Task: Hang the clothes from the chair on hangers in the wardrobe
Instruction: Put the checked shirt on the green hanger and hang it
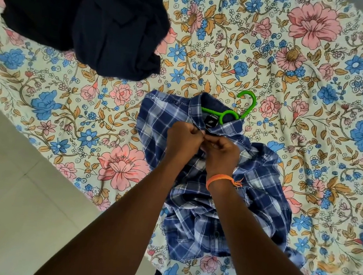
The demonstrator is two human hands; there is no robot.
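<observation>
- So there's a bed with a floral bedsheet (277,57) taking up most of the view, cream cloth with big pink and blue flowers and tan leaves. Pale tiled floor (10,185) shows off to the lower left of it.
- A blue and white plaid shirt (260,192) is lying on the sheet, collar end away from the person, the bottom part pretty rumpled and bunched up toward the near edge of the bed.
- There's a bright green plastic hanger (229,115) stuck inside the shirt. Only the hook and the ring under it poke out of the collar, resting on the sheet; the shoulders of the hanger are hidden under the fabric. You can see a small dark label inside the collar right beside it.
- The left hand (184,137) is curled up tight, pinching the shirt front just under the collar.
- The right hand (222,151) is doing the same from the other side, fingers curled and pinching the fabric. The two hands are touching each other at the knuckles, right at the top of the placket. Can't tell what exactly is between the fingertips, too small.
- An orange thread bracelet (221,180) sits on the right wrist, loose ends sticking out.
- A heap of dark navy clothing (88,16) sits crumpled at the far left of the bed, well apart from the shirt.
</observation>
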